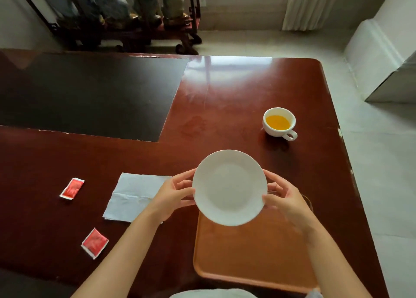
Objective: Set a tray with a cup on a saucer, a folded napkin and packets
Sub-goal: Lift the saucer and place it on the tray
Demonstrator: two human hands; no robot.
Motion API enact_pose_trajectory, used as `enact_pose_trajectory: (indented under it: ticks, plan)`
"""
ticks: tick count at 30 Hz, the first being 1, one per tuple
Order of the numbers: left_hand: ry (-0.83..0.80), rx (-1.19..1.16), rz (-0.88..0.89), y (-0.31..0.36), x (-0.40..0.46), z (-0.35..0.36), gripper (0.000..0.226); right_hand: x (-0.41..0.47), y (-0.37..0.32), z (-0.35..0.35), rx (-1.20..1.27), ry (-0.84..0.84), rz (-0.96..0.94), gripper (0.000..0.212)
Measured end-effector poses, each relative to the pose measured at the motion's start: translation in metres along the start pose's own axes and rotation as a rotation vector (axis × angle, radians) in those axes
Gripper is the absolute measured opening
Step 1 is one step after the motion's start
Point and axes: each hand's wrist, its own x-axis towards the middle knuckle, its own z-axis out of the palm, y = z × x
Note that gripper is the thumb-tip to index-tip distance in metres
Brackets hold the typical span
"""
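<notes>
A white saucer is held in the air above the far end of the orange-brown tray. My left hand grips its left rim and my right hand grips its right rim. A white cup with orange liquid stands on the table beyond the tray, handle toward me. A white napkin lies flat and unfolded left of the tray, partly under my left forearm. Two red packets lie further left: one beside the napkin, the other packet nearer to me.
The table is glossy reddish wood with a large dark inlay at the back left. Its right edge drops to a pale tiled floor. A dark shelf with figures stands behind the table.
</notes>
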Motion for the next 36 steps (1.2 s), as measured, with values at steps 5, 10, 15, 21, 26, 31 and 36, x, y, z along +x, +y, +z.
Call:
enact_pose_trajectory:
  ticks: [5,10,15,21,26,31,36]
  plan:
    - [0.026,0.020,-0.044,-0.038,-0.031,0.019,0.051,-0.051,0.034,0.007,-0.021,0.110,0.033,0.051]
    - [0.069,0.099,-0.063,-0.068,-0.051,0.031,0.050,-0.076,0.075,0.012,0.017,0.195,0.113,0.051]
    - [0.146,0.199,-0.073,-0.088,-0.057,0.036,0.052,-0.075,0.095,0.022,0.038,0.232,0.175,0.053]
    - [0.193,0.277,-0.013,-0.086,-0.046,0.043,0.046,-0.060,0.090,0.020,0.014,0.268,0.137,0.048]
    - [0.208,0.344,0.030,-0.083,-0.039,0.048,0.040,-0.047,0.091,0.018,-0.003,0.288,0.119,0.049]
    - [0.245,0.387,0.015,-0.088,-0.039,0.052,0.042,-0.043,0.098,0.016,-0.063,0.303,0.082,0.047]
    - [0.377,0.525,0.040,-0.090,-0.040,0.056,0.038,-0.041,0.107,0.012,-0.252,0.425,0.049,0.042]
